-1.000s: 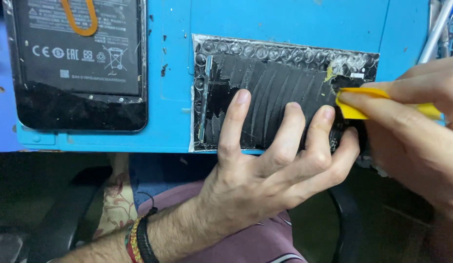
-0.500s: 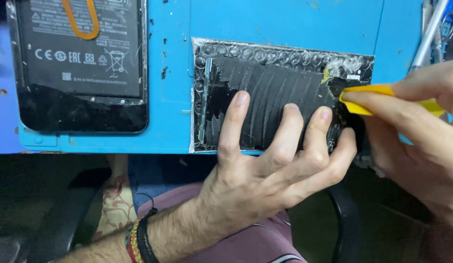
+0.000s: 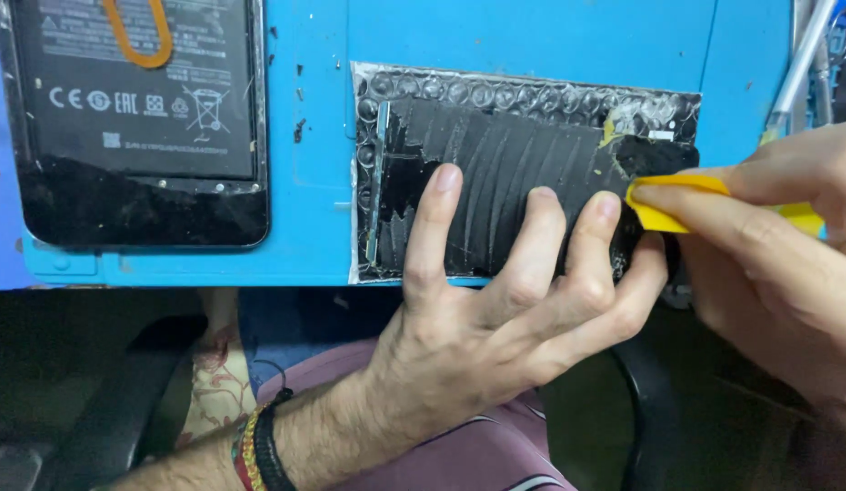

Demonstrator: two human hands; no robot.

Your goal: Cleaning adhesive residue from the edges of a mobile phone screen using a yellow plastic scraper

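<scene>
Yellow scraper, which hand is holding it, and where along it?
The right hand pinches the yellow scraper just behind its tip; the left hand presses flat on the black panel.

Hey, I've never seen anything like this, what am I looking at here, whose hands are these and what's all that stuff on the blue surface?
This is one picture from a camera worn on a person's head, looking down at their own two bare hands. The left hand lies flat with spread fingers on a black panel with scraped, bubbly glue around its rim. The right hand holds a yellow plastic scraper, its tip against the panel's right end. Both rest on a blue work mat. To the left lies an opened phone, showing its black battery with an orange pull loop.
</scene>
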